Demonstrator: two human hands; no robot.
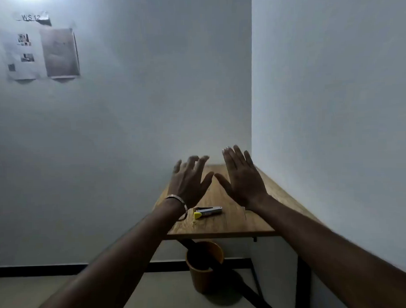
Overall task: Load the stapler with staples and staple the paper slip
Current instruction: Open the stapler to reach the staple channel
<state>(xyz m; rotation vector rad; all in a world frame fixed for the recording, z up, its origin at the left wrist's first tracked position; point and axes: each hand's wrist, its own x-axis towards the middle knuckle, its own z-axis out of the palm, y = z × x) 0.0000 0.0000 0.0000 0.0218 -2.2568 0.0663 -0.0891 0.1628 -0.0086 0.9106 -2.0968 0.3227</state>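
Note:
A small silver stapler (208, 211) with a yellow end lies on the wooden table (225, 224), near its front edge. A tiny yellowish scrap (194, 222) lies just in front of it. My left hand (189, 183), with a metal bangle on the wrist, is raised above the table with fingers spread and holds nothing. My right hand (243, 177) is held up beside it, fingers straight, also holding nothing. Both hands hover above and beyond the stapler. I cannot make out a paper slip; a pale patch (243, 208) shows by my right wrist.
The table stands in a corner, with a white wall (333, 103) along its right side and another behind. An orange-brown bin (204, 266) stands on the floor under the table among black metal legs. Printed sheets (42, 51) hang on the far wall at upper left.

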